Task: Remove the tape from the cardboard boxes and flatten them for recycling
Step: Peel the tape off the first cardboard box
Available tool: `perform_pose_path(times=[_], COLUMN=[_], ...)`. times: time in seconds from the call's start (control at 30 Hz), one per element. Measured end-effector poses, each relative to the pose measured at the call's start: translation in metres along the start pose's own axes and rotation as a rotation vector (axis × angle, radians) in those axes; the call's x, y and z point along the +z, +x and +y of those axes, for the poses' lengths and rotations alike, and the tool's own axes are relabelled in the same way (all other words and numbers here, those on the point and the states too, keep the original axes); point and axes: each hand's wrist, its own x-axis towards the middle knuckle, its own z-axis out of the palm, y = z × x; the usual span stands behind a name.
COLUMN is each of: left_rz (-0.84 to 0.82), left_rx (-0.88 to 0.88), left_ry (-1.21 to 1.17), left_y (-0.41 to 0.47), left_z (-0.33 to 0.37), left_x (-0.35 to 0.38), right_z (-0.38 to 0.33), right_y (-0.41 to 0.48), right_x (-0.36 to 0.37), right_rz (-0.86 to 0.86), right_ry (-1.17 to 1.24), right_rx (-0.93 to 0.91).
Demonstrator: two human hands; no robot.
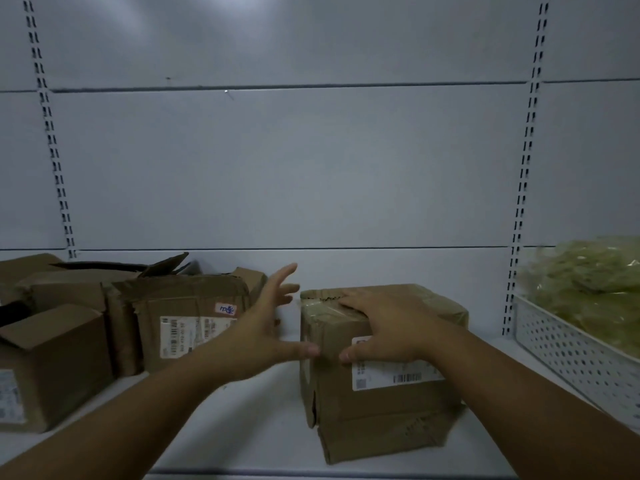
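Note:
A taped brown cardboard box (377, 407) with a white shipping label stands on the white shelf (242, 427), right of centre. Clear tape (322, 303) runs across its top edge. My right hand (377, 327) lies on the box's top front edge, fingers spread over the top and thumb on the front face. My left hand (266, 327) hovers open just left of the box, fingers apart, thumb near the box's left corner. Whether the thumb touches the box I cannot tell.
Several more cardboard boxes (180, 320) crowd the shelf's left side, some torn open. A white perforated basket (571, 355) holding crumpled greenish tape or plastic stands at the right. Slotted shelf uprights (523, 188) run up the grey back panel.

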Motion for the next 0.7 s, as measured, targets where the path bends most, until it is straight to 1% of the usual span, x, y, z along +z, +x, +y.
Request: perform_pose_path(times=[0.07,0.13,0.2,0.27,0.37,0.47,0.5,0.57,0.63,0.7], left_rz=[-0.046,-0.1,-0.172,-0.208,-0.19,-0.117,-0.096,-0.041,0.008,-0.001], left_rx=[0.049,0.049,0.09,0.142,0.162,0.187,0.189,0.215,0.264,0.283], left_ry=[0.035,0.151,0.248,0.259,0.252,0.335,0.385,0.581,0.842,1.049], left_y=[0.006,0.017,0.026,0.03,0.032,0.032,0.031,0.031,0.034,0.04], left_z=[0.0,-0.001,-0.004,-0.007,-0.005,0.008,0.013,0.024,0.035,0.048], left_x=[0.001,-0.001,-0.002,-0.002,-0.002,0.01,0.015,0.022,0.026,0.033], right_z=[0.001,0.001,0.002,0.005,0.01,0.015,0.017,0.02,0.021,0.014], right_y=[0.0,0.0,-0.002,-0.006,-0.012,-0.015,-0.017,-0.026,-0.037,-0.045], right_x=[0.0,-0.001,-0.002,-0.001,-0.001,-0.004,-0.003,-0.001,0.004,0.01], right_rz=[0.012,0.028,0.043,0.086,0.201,0.255,0.269,0.344,0.492,0.629], right_ry=[0.001,0.019,0.047,0.039,0.039,-0.038,-0.053,0.041,0.164,0.164], right_rx=[-0.015,-0.045,-0.064,-0.07,-0.107,-0.149,-0.14,-0.078,-0.063,-0.102])
